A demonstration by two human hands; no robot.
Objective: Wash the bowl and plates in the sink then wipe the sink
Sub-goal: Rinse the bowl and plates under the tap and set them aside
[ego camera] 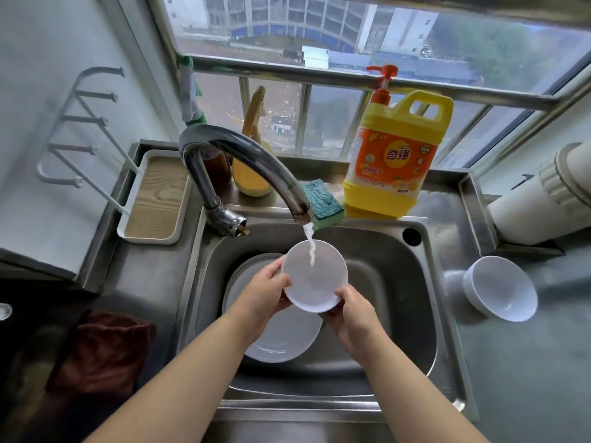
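A small white plate (pixel 316 282) is held over the steel sink (pixel 399 302) under the running tap (pixel 256 161). Water lands on its upper face. My left hand (pixel 265 292) grips its left rim and my right hand (pixel 355 318) grips its lower right rim. Below them in the basin lie larger white plates (pixel 281 340), partly hidden by my arms. A white bowl (pixel 502 287) lies tilted on its side on the counter to the right of the sink.
A green-yellow sponge (pixel 323 199) and a yellow detergent jug (pixel 390 155) stand behind the sink. A brown cloth (pixel 102 350) lies on the left counter. A white tray with a rack (pixel 153 199) is at the back left; a white pipe (pixel 543 199) at the right.
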